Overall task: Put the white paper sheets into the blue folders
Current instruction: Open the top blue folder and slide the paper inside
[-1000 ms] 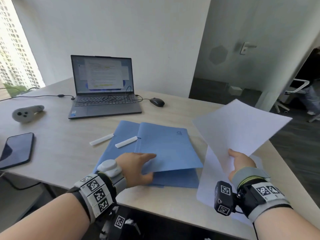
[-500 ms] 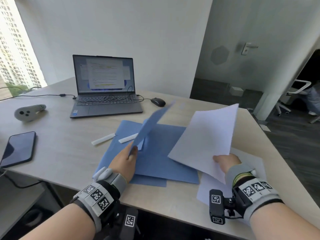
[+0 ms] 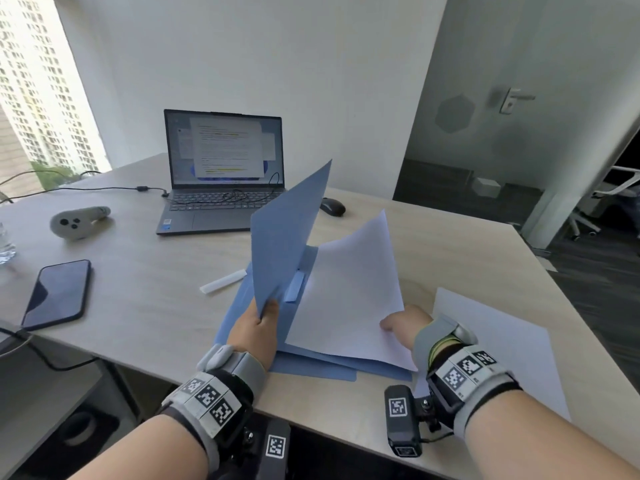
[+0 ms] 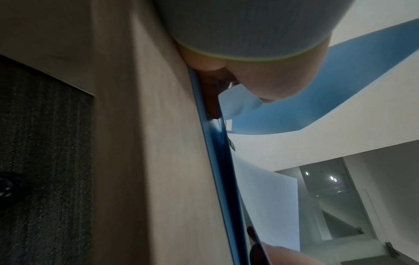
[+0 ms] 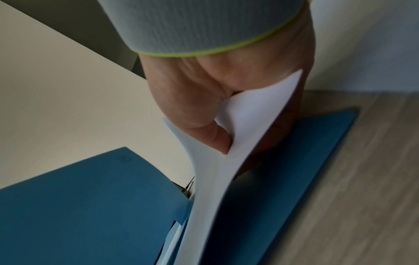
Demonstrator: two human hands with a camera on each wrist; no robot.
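A blue folder lies open at the table's near edge, on top of another blue folder (image 3: 311, 367). My left hand (image 3: 258, 327) pinches the front cover (image 3: 284, 233) at its lower corner and holds it upright. My right hand (image 3: 403, 323) pinches a white sheet (image 3: 349, 292) at its near right corner, thumb on top in the right wrist view (image 5: 211, 136). The sheet leans over the folder's open inside, its far edge raised. More white sheets (image 3: 495, 341) lie flat on the table to the right of the folders.
An open laptop (image 3: 221, 174) with a cable stands at the back, a black mouse (image 3: 332, 206) beside it. A white strip (image 3: 223, 281) lies left of the folders. A phone (image 3: 57, 292) and a grey controller (image 3: 78, 221) lie at the left. The table edge runs under my wrists.
My left hand has lifted the folder's cover from flat to upright. My right hand has brought the sheet left and down, from beside the folder to over its open inside.
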